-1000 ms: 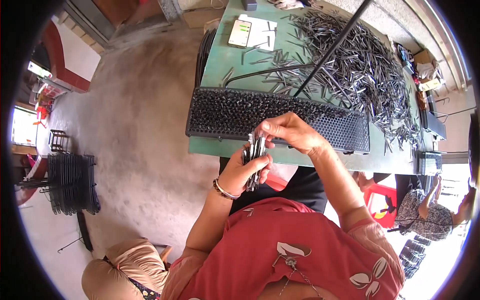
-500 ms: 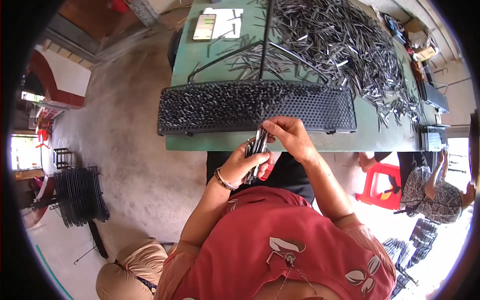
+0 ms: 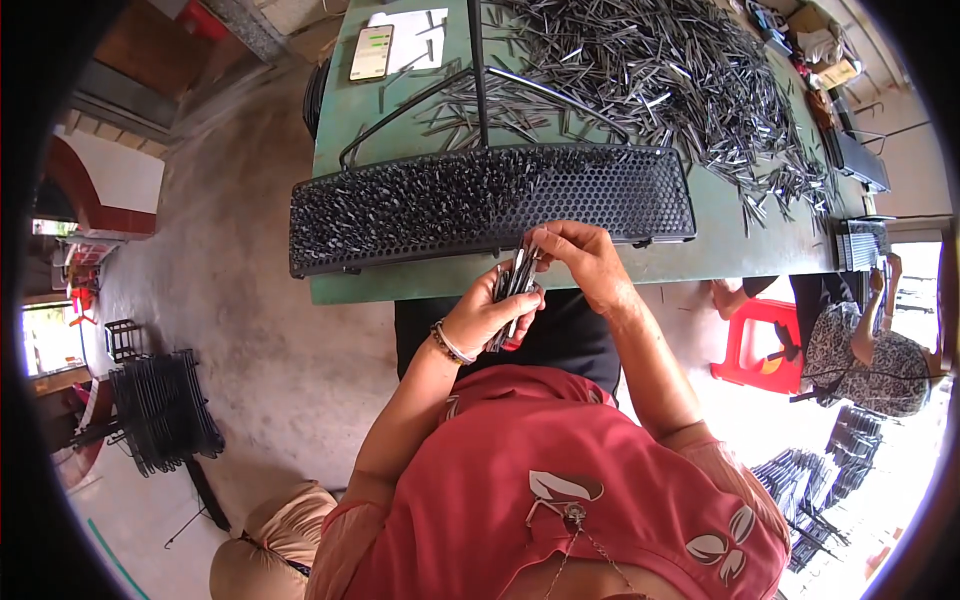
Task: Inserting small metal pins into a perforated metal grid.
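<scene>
My left hand [image 3: 492, 312] is closed round a bundle of thin dark metal strips [image 3: 516, 285], held upright in front of my body. At the top of that bundle, the fingers of my right hand [image 3: 585, 262] pinch together on a strip; its lower part is hidden among the others. Just beyond both hands a long black perforated rack [image 3: 590, 205] stands on the green table. Strips fill its holes across the left and middle, while the holes toward the right show bare. A bent black rod frame [image 3: 482, 90] rises behind the rack.
A big heap of loose strips [image 3: 660, 85] covers the far right of the green table [image 3: 400, 290]. A phone [image 3: 371, 52] and white paper lie far left. A person [image 3: 870, 345] works at the right near a red stool [image 3: 750, 345]. Black racks [image 3: 165, 410] stand on the left floor.
The view has shifted, so rack and table sit slightly further left and higher. My right fingers stay at the bundle's top, and my left hand keeps its hold.
</scene>
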`<state>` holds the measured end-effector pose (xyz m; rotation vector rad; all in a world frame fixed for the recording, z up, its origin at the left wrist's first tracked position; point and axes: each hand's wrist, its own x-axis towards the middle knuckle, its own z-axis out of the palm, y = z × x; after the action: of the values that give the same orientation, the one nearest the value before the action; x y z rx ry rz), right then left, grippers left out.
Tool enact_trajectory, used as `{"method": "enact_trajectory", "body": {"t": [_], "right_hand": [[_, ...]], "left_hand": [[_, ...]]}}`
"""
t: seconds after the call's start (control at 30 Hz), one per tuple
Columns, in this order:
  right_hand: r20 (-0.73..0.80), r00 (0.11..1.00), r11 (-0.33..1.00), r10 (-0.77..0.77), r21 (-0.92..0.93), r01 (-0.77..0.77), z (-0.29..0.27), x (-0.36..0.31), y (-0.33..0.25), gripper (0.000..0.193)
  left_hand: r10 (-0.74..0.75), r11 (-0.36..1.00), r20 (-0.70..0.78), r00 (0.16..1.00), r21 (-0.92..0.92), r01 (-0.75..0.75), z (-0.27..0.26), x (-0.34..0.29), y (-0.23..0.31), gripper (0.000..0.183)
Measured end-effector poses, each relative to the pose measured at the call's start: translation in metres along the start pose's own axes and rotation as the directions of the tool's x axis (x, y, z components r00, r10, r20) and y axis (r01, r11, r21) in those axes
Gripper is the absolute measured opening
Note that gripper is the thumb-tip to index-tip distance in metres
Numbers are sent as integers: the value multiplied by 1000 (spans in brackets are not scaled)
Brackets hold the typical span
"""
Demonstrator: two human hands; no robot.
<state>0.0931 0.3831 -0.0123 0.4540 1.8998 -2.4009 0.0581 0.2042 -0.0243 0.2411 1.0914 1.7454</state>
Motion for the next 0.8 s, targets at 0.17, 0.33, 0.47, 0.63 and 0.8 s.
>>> {"method": "enact_trajectory", "body": {"t": [0.17,0.33,0.47,0.63,0.8], "right_hand": [[-216,960,981,-179,28,190,-6,10,-13,24],[-301,793,810,-530,-455,369,-33,44,-22,23],[-274,698,655,-662,-663,362,-40,62,-21,20],[-104,663,429,-741,-833,349,-46,71,-11,20],[101,605,188,-790,-899,395,-49,70,-4,19]], "left_hand": [[-47,989,-37,998,-143,41,5,11,7,34],[-31,979,-46,998,-201,21,8,33,-1,31],[-123,952,-21,992,-286,112,0,40,-18,27],[-148,965,-47,988,-228,133,3,39,-17,26],[-134,962,-37,990,-246,120,2,37,-19,25]]}}
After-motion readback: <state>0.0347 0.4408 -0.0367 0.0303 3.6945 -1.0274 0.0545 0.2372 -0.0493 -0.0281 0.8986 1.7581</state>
